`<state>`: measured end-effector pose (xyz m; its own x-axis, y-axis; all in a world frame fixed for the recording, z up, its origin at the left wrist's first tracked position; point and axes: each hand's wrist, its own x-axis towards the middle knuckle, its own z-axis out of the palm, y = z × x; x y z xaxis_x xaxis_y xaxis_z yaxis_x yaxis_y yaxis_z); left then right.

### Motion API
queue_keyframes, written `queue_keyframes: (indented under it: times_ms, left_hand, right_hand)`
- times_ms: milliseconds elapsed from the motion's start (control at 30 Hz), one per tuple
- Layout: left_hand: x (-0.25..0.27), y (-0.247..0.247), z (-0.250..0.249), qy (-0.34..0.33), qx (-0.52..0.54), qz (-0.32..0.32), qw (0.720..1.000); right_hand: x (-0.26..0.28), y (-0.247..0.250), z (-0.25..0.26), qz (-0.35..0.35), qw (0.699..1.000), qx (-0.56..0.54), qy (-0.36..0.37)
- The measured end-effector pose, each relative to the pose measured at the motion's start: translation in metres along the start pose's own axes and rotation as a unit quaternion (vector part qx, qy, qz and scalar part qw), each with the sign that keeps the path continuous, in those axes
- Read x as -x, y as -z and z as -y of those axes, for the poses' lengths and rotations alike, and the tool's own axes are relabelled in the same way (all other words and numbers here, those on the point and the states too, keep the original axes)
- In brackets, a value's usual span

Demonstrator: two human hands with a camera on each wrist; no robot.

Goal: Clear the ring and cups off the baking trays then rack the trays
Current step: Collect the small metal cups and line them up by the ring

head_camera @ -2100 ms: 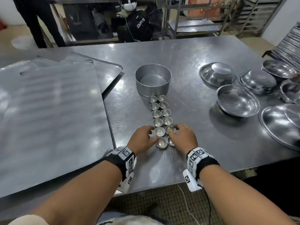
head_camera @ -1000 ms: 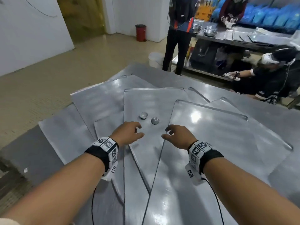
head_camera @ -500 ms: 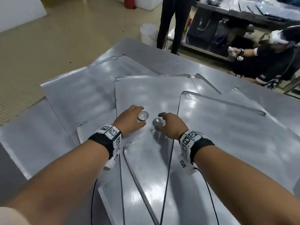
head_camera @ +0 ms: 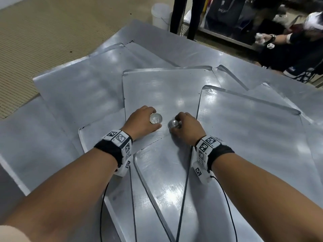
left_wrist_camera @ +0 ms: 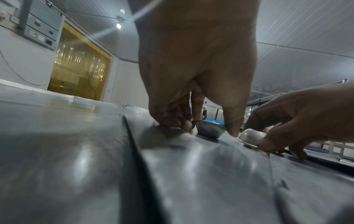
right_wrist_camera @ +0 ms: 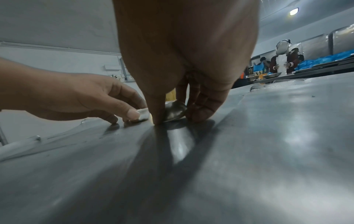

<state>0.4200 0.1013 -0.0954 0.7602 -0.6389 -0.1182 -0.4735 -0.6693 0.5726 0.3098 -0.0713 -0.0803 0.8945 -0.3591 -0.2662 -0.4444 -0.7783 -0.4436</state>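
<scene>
Two small metal cups stand on the middle baking tray of a fanned pile of trays. My left hand pinches the upright cup between thumb and fingers; in the left wrist view that cup sits on the tray between my fingertips. My right hand pinches the upside-down cup beside it, and the right wrist view shows the thumb and fingers round this cup. Both cups touch the tray. No ring is in view.
Several flat trays overlap around the middle one, such as a right tray and a left tray. Beyond the far edge are a white bucket, a standing person and a crouched person. Tiled floor lies to the left.
The view swung from the row of cups by the ring to the tray pile. Both hands then reached forward and closed on the two cups there.
</scene>
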Motion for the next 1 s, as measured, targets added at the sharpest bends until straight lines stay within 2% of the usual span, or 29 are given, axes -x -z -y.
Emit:
queue_keyframes:
  times_ms: [133, 300, 733, 1000]
  left_hand:
    - [0.008, -0.001, 0.006, 0.013, 0.036, -0.014, 0.999]
    - [0.014, -0.003, 0.000, 0.010, 0.031, -0.007, 0.999]
    - [0.027, -0.003, 0.000, 0.006, 0.045, -0.010, 0.999]
    - [0.048, 0.003, -0.016, 0.014, 0.063, -0.029, 0.997]
  right_hand:
    - [0.006, -0.002, -0.002, -0.024, 0.999, -0.026, 0.009]
    - [0.010, -0.004, -0.002, -0.043, 0.999, -0.031, 0.013]
    - [0.023, -0.005, -0.010, -0.024, 0.999, -0.042, 0.024]
    - [0.045, 0.001, -0.009, -0.024, 0.999, -0.008, 0.029]
